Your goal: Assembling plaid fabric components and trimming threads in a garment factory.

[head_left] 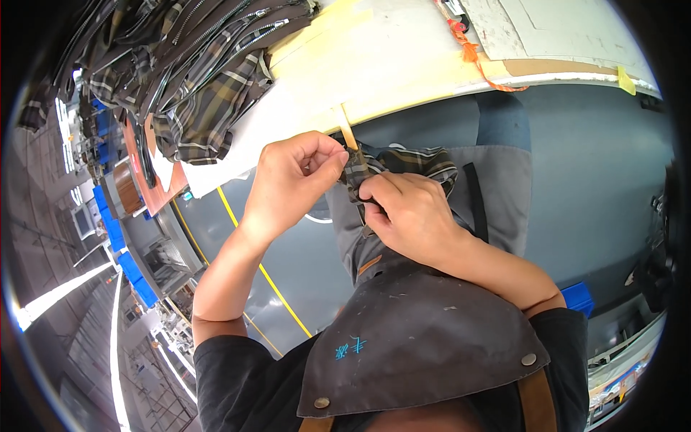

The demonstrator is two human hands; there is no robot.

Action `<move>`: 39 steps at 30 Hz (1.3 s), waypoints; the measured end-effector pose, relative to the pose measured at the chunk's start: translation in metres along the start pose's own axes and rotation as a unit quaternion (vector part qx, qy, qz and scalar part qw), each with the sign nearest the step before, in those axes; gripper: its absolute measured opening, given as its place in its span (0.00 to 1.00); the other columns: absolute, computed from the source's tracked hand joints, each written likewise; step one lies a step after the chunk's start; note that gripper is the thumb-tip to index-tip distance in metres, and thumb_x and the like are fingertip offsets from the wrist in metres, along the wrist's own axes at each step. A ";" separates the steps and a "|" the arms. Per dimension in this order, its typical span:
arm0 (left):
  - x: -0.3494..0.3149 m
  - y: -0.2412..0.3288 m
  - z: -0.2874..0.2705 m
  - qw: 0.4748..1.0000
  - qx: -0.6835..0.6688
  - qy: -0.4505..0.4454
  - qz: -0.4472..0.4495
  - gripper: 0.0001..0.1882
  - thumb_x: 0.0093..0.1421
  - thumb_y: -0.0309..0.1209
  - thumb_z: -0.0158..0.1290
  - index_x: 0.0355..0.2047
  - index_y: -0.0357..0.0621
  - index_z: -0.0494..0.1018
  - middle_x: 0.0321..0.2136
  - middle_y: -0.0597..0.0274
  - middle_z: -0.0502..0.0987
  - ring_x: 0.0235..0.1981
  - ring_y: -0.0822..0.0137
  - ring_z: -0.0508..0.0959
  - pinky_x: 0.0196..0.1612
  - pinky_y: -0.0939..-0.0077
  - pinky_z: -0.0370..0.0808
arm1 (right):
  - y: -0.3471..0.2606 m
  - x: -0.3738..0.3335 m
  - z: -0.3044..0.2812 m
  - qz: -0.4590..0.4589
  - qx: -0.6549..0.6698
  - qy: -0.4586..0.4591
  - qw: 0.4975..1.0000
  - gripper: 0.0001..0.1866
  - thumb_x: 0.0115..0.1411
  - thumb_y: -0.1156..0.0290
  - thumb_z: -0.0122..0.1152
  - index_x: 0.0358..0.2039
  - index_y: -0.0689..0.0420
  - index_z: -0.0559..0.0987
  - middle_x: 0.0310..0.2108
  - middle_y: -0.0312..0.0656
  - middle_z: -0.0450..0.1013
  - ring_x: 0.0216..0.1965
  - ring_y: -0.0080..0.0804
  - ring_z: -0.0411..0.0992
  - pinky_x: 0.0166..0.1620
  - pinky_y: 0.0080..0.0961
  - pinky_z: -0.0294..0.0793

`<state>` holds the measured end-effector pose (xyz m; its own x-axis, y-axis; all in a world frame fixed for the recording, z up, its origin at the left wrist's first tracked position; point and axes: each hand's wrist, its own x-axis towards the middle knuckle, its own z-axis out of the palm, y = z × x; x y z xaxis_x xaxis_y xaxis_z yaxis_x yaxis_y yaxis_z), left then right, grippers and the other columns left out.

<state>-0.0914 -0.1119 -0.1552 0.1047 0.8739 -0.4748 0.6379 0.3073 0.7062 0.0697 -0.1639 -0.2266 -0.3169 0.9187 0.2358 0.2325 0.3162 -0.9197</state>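
Plaid cloth: the dark brown-and-tan checked piece (360, 171) is up over the lap, just off the near side of the table, bunched between both hands with a loose fold spreading to the right.
Left hand: (299, 180) thumb and index fingertips pinched together right at the cloth's left edge; honestly can't tell if a bit of fabric or thread is caught between them.
Right hand: (414, 212) fingers curled in, thumb and index grasping the cloth lower down, so the two hands sit pretty close together.
Tan strip: a narrow flat piece (348, 128) crossing the table edge and running down to the cloth, near the left fingertips.
Table edge: the pale table (425, 54) curves across just beyond the hands; its stretch straight ahead is mostly bare, so decent room there.
Crowded corner: a heap of plaid and dark zippered pieces (216, 93) takes the upper left, some hanging past the edge.
Far side: orange cord (469, 52) trails over the table edge at upper right, well apart from the hands.
Elbow room: grey floor (590, 158) to the right, plus more at left with a yellow line (277, 294).
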 end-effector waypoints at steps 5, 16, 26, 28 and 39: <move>0.007 -0.006 -0.001 0.942 -0.305 -0.046 -0.132 0.03 0.54 0.24 0.50 0.27 0.37 0.73 0.17 0.66 0.71 0.14 0.81 0.63 0.15 0.89 0.56 | -0.001 0.004 -0.020 0.014 -0.018 -0.016 1.000 0.09 0.42 0.78 0.59 0.25 0.57 0.68 0.20 0.40 0.68 0.22 0.39 0.69 0.27 0.33 0.69; -0.020 -0.015 0.026 0.968 -0.243 0.060 -0.019 0.04 0.57 0.27 0.50 0.30 0.40 0.71 0.19 0.66 0.72 0.15 0.82 0.63 0.16 0.89 0.56 | -0.006 0.008 -0.021 0.084 -0.026 -0.059 0.994 0.09 0.46 0.73 0.62 0.26 0.57 0.69 0.19 0.39 0.70 0.20 0.39 0.71 0.22 0.33 0.69; -0.023 -0.022 0.033 0.981 -0.188 0.054 0.019 0.02 0.54 0.21 0.50 0.27 0.36 0.73 0.22 0.69 0.74 0.22 0.83 0.70 0.24 0.90 0.66 | -0.009 0.007 -0.010 0.038 -0.064 -0.001 0.997 0.10 0.45 0.76 0.63 0.26 0.57 0.70 0.18 0.38 0.70 0.18 0.35 0.71 0.20 0.29 0.69; -0.022 -0.021 0.030 0.976 -0.214 0.038 0.008 0.02 0.54 0.21 0.50 0.27 0.37 0.73 0.21 0.69 0.74 0.21 0.83 0.69 0.23 0.90 0.64 | -0.010 0.008 -0.011 0.080 -0.010 -0.008 0.997 0.09 0.45 0.77 0.63 0.25 0.58 0.70 0.19 0.38 0.71 0.18 0.32 0.72 0.20 0.27 0.69; -0.017 -0.029 0.036 0.966 -0.245 0.032 0.080 0.03 0.54 0.20 0.50 0.27 0.36 0.73 0.22 0.67 0.74 0.22 0.82 0.69 0.25 0.90 0.64 | -0.011 0.029 -0.020 0.073 -0.034 0.010 0.997 0.06 0.44 0.79 0.60 0.21 0.61 0.72 0.18 0.41 0.72 0.19 0.33 0.73 0.23 0.24 0.71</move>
<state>-0.0845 -0.1497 -0.1866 0.1141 0.9415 -0.3171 0.1780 0.2947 0.9389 0.0758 -0.1360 -0.2031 -0.2576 0.9603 0.1070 0.3362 0.1930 -0.9218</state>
